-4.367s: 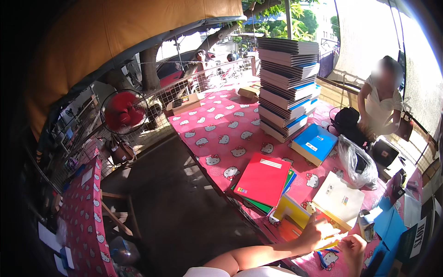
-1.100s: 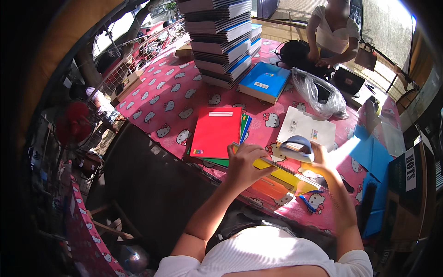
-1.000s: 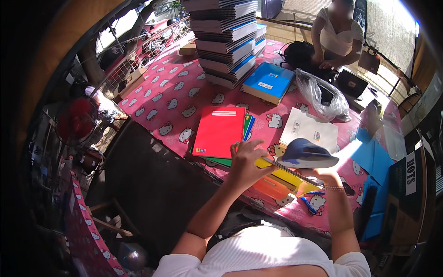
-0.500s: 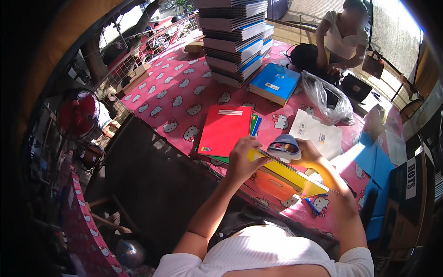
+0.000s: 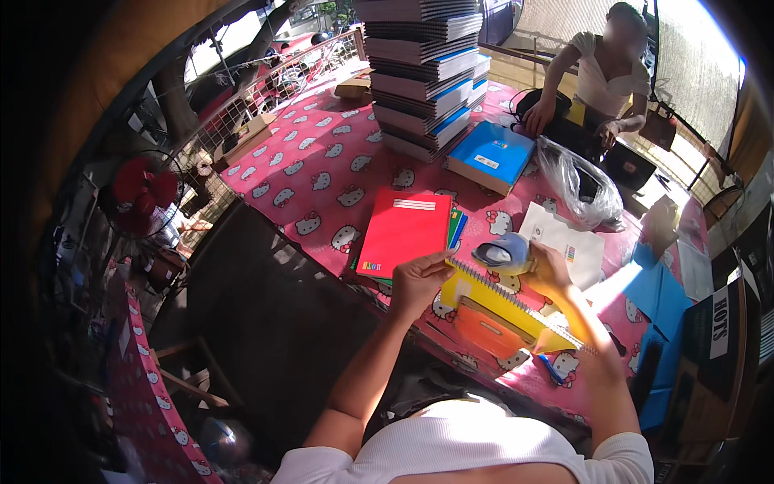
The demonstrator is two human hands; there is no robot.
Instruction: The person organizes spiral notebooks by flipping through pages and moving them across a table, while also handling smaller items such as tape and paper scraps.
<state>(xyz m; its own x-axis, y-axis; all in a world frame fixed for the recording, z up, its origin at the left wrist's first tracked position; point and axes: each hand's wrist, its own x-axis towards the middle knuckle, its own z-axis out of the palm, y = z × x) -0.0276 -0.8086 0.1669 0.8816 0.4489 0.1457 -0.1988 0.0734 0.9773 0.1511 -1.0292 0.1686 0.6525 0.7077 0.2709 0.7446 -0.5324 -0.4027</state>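
Note:
A yellow spiral notebook [image 5: 516, 313] is tilted on edge before me, its wire coil running along the top. At the coil's left end, my left hand [image 5: 419, 284] has its thumb and fingertips pinched together at the notebook's corner. My right hand [image 5: 550, 273] grips a rounded blue-grey object [image 5: 504, 252] with a dark opening, whose kind I cannot make out, above the coil. The right wrist is beside the coil's right end. Under the notebook lies an orange flat piece [image 5: 488, 329]. Left of it, a red notebook [image 5: 407, 234] rests on green and blue ones.
On the pink patterned tablecloth [image 5: 310, 194] stand a tall stack of notebooks [image 5: 423, 77] and a blue pile [image 5: 493, 153]. A white cover [image 5: 564, 242], clear plastic bag [image 5: 580, 189] and blue pen-like item [image 5: 551, 369] lie rightward. Across the table is another person [image 5: 609, 81].
My left hand has drawn back from the notebook's face to its corner. The blue-grey object has turned in my right hand. The view has shifted slightly; the other person's hands have moved apart.

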